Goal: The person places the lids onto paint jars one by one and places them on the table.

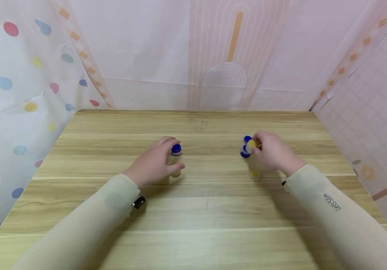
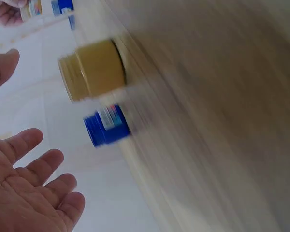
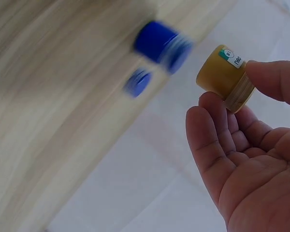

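Observation:
My left hand [image 1: 154,161] hovers with fingers spread around two jars, holding neither. One is a small blue jar [image 1: 176,151], the other a wider yellow jar [image 2: 94,70], partly behind the thumb in the head view. Both stand upright on the table with threaded necks uncovered. With thumb and fingers, my right hand [image 1: 274,152] pinches another yellow jar [image 3: 221,72], tilted and lifted off the table. Beneath and beside it, a second blue jar [image 3: 154,42] stands on the wood, and a small round blue piece [image 3: 137,82], apparently a lid, lies behind it.
A flat, round yellow piece [image 1: 254,174], perhaps a lid, lies on the table nearer to me than the right-hand jars. The wooden table [image 1: 206,213] meets a patterned cloth wall [image 1: 146,56] at the back, with more cloth at both sides.

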Demonstrator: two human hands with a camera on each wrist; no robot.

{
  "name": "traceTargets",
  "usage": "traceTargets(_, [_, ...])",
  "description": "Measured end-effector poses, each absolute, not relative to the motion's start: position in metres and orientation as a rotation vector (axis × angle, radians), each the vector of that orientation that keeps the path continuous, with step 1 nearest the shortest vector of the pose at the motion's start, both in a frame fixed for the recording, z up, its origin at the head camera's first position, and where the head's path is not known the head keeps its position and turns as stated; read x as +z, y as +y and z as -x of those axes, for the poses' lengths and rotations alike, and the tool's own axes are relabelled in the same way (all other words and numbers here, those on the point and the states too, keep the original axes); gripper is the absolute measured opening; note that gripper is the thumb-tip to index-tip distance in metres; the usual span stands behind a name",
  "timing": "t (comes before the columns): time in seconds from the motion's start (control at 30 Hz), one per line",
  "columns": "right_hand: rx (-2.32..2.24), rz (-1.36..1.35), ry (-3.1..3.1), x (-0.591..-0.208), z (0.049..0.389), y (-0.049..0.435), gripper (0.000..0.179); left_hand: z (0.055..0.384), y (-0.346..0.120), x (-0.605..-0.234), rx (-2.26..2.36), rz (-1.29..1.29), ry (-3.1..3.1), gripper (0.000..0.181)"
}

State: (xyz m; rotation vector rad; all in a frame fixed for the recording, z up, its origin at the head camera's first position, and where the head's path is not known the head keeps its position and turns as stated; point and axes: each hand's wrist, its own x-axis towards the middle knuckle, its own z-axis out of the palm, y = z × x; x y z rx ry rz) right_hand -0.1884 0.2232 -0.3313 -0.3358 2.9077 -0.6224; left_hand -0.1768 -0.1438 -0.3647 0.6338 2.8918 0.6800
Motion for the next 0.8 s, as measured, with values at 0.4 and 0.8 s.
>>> traceTargets(0.4, [-0.428, 0.243, 2.912, -0.351, 0.212, 0.259, 0.038, 0.187, -0.168, -0.371, 0.493, -0.551, 2.877, 0.104])
traceTargets(0.8, [-0.392, 0.200, 2.883, -0.362, 0.220, 0.266, 0.040, 0.189, -0.177, -0.377, 0.460, -0.507, 2.859, 0.109])
